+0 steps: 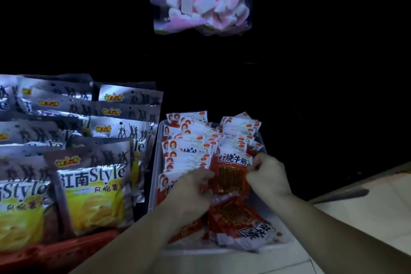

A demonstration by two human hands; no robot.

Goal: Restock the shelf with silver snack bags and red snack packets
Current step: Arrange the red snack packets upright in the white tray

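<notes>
Packet (231, 177) stands in the tray (155, 171), both edges pinched by my left hand (191, 193) and right hand (268, 177); wedged carelessly, it could topple the far rows (191, 140).

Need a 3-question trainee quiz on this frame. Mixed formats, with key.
1. True or false: the left hand and the right hand grip the same upright red snack packet, one at each side edge.
2. Where do the silver snack bags stand relative to the tray of red packets? A: to its left. B: to its right. C: inside it.
3. Fill the gap: the clear bag at the top of the view holds pink and white ____.

Key: 1 true; 2 A; 3 marshmallows.
</notes>
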